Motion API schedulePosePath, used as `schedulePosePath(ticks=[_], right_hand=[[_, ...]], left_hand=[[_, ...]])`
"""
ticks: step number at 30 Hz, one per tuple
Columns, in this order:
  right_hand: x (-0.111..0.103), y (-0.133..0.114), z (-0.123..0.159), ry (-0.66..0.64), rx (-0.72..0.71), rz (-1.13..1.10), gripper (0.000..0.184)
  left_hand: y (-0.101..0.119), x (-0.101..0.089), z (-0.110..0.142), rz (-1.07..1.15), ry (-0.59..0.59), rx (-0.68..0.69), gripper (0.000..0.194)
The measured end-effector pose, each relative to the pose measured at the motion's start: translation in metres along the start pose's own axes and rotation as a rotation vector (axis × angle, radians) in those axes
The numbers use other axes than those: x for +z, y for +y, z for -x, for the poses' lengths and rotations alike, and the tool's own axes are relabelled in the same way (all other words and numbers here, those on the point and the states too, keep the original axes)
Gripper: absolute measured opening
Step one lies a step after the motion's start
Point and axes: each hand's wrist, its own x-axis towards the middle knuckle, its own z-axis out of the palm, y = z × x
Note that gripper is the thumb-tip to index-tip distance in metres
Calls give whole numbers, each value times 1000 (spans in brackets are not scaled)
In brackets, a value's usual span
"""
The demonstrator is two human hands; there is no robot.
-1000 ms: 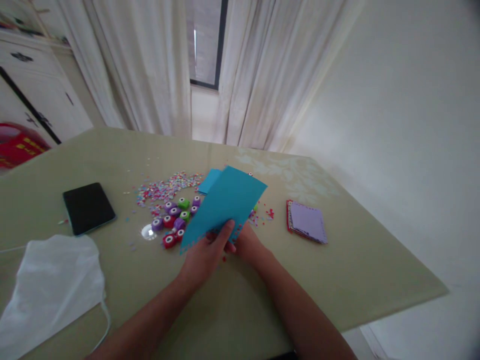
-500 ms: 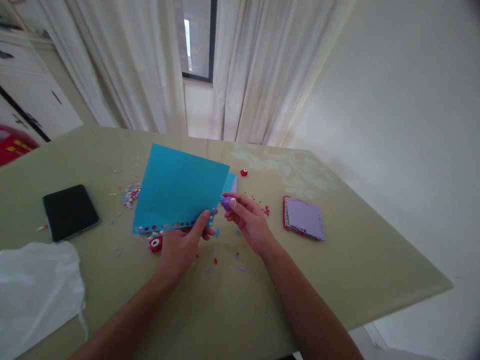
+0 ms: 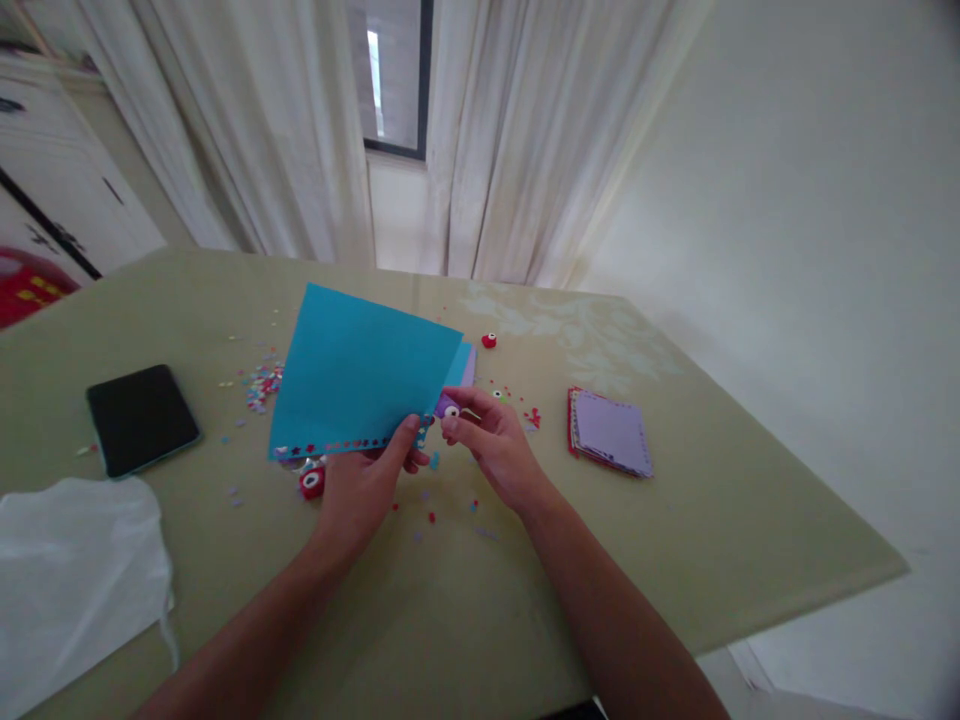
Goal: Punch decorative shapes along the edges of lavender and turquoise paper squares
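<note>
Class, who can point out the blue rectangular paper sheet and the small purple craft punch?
Blue rectangular paper sheet (image 3: 361, 372): head view, middle of its face.
Small purple craft punch (image 3: 445, 405): head view, visible body.

No words or numbers can be read for sure. A red thing at the far left has yellow marks that look like writing, but they are too blurry to read.

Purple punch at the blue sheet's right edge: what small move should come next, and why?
Probably the right hand should press the purple punch: it is at the right edge of the blue sheet, above a few holes, and the left hand holds the sheet near its lower right corner.
</note>
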Motion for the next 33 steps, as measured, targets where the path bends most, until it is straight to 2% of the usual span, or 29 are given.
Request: schedulePosePath(ticks=[9,25,29,33], right_hand=[[-1,0,0,-28,-10,30,39],[-1,-4,2,7,6,94,42],[0,-4,2,27,28,74,45],[0,-5,1,26,37,95,38]], left_hand=[[4,0,0,-24,-30,-19,37],[2,1,-1,-105,-39,10,37],[0,2,-1,-146,-63,49,36],[1,2,-1,-196,-144,55,36]])
